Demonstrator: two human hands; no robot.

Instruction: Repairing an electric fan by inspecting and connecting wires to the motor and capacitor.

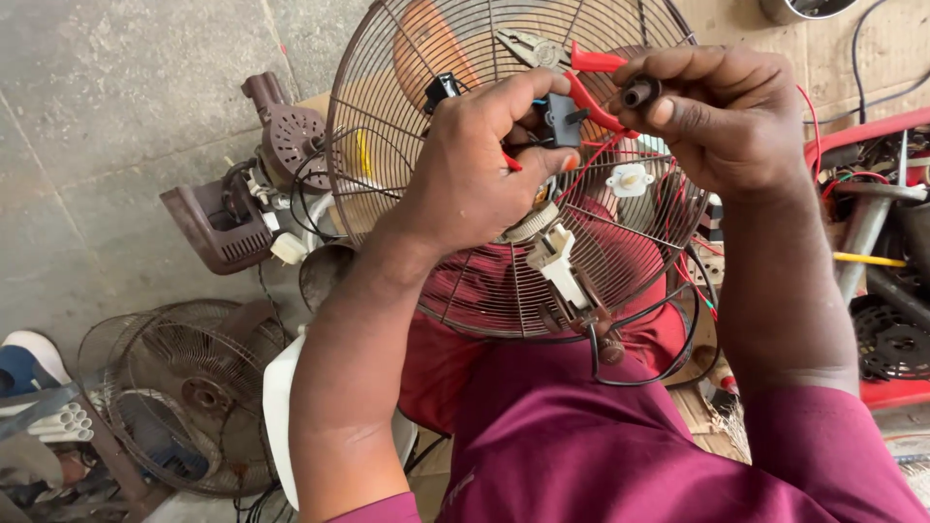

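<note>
While the left hand [475, 165] pinches a small black switch block [560, 120] between thumb and forefinger, the right hand [727, 116] is closed around the red-handled pliers [591, 82] and also grips a short black cap [639, 92] at its fingertips. Both are held just above the wire fan guard [387, 116] resting on the lap. The block looks light, rigid and small enough to slip, so its flat sides seem the safest hold; the thin red wires [596, 165] trailing from it look easily strained. Below hang a white plug-like part [557, 257] and a black cable [659, 373]. A brown motor housing [218, 223] and 1 more fan cage [189, 392] crowd the floor at left, with red-framed parts [872, 131] at right.
</note>
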